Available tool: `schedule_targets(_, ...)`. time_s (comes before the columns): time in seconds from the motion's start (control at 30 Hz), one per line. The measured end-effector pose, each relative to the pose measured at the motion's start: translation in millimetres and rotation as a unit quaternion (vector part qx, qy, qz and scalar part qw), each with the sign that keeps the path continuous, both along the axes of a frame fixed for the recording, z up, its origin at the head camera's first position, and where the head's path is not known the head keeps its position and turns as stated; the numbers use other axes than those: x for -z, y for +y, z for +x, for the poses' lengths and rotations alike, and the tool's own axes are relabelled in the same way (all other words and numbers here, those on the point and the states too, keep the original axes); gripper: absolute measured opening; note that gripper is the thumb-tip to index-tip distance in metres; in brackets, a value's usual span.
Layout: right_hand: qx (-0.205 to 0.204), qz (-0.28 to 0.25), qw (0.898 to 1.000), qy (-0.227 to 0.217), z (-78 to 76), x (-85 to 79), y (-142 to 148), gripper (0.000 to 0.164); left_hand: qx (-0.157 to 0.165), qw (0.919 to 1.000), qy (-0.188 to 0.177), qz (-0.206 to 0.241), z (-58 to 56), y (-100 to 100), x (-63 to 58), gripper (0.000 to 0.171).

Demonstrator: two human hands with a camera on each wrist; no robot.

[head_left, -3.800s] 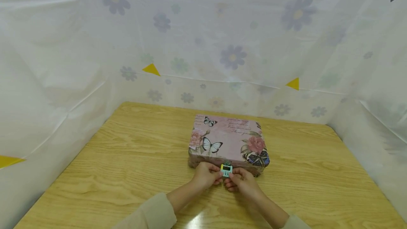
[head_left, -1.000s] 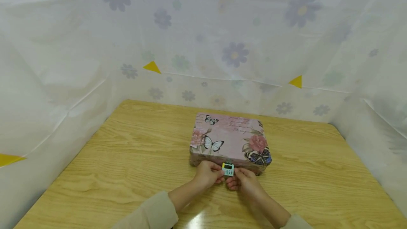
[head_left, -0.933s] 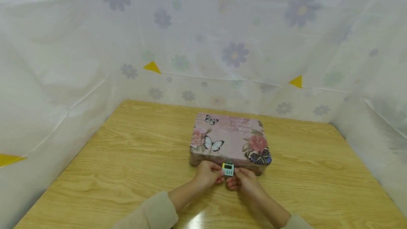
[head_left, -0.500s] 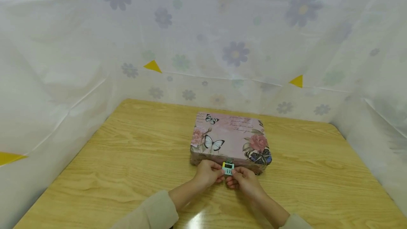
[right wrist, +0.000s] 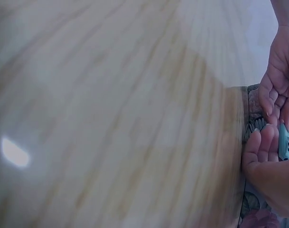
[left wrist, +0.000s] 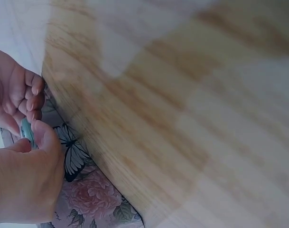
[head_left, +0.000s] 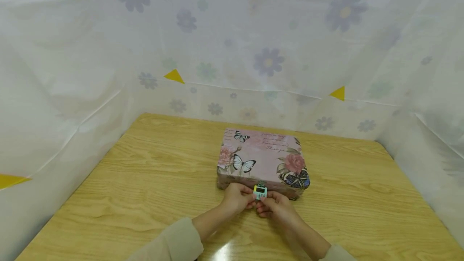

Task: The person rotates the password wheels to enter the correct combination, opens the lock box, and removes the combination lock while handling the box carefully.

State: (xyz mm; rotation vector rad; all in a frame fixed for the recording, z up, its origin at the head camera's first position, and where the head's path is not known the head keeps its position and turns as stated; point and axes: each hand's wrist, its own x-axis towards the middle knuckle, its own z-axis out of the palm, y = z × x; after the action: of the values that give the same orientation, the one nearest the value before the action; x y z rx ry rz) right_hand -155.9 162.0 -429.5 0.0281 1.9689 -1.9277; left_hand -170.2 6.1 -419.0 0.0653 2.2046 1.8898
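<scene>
A pink tin box (head_left: 266, 158) with printed butterflies and roses lies closed on the table. A small teal combination padlock (head_left: 260, 191) with a yellow corner and a dark window hangs at its front clasp (head_left: 260, 183). My left hand (head_left: 235, 199) pinches the padlock's left side between thumb and fingers. My right hand (head_left: 280, 209) grips its lower right, thumb on the front over the small dials, fingers curled beneath. Between the two hands, the teal padlock (right wrist: 284, 142) shows edge-on in the right wrist view. In the left wrist view, fingers hide most of it.
The wood-grain table (head_left: 152, 180) extends around the box on all sides. White flower-patterned sheeting (head_left: 232, 43) hangs behind and at both sides, with yellow pennants (head_left: 175, 76) on a string.
My right thumb has shifted from the padlock's right edge to its lower front. The left hand keeps its hold, and the box stays in place.
</scene>
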Motion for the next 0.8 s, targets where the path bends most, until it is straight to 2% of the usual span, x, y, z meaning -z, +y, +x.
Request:
schedule_targets(0.17,0.0,-0.003,1.0,0.022,-0.9,2.0,-1.3,0.024,0.001,1.0,0.003,-0.002,0.1,-0.3,-0.3,0.011)
schedule_targets(0.47,0.009,0.013,0.999,0.034,-0.9,3.4,-3.4,0.022,-0.001,1.0,0.002,-0.005,0.8,0.3,-1.6,0.01)
schedule_targets(0.63,0.016,0.03,0.999,0.038,-1.2,3.0,-5.1,0.022,-0.002,0.9999,0.006,-0.008,0.9,0.8,-1.3,0.01)
schedule_targets(0.8,0.015,0.016,0.999,0.027,-0.3,2.2,-2.6,0.025,-0.001,1.0,0.008,-0.005,0.5,1.1,0.3,0.01)
